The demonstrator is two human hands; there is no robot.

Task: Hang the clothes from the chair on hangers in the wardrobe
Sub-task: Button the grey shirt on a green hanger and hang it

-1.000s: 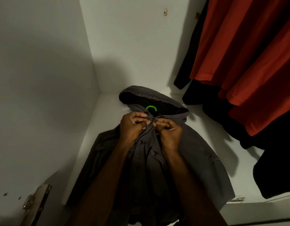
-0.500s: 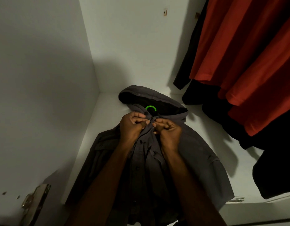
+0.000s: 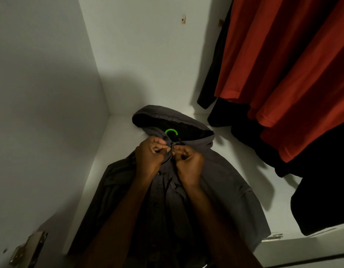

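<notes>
A dark grey hooded button shirt (image 3: 225,182) lies flat on the white wardrobe floor (image 3: 117,151), hood toward the back wall. A green hanger hook (image 3: 170,131) pokes out of its neck opening; the hanger's body is hidden inside the shirt. My left hand (image 3: 151,156) pinches the left edge of the placket just below the collar. My right hand (image 3: 188,161) pinches the right edge opposite it, fingertips almost touching. Both forearms lie over the shirt front.
Red and black garments (image 3: 283,74) hang at the right, their hems reaching down near the floor. White wardrobe walls close in on the left and back. A metal hinge (image 3: 28,248) sits at the lower left. The floor's front edge runs along the bottom right.
Both hands stay at the collar with small finger movements on the placket; the shirt and hanger hook have not shifted.
</notes>
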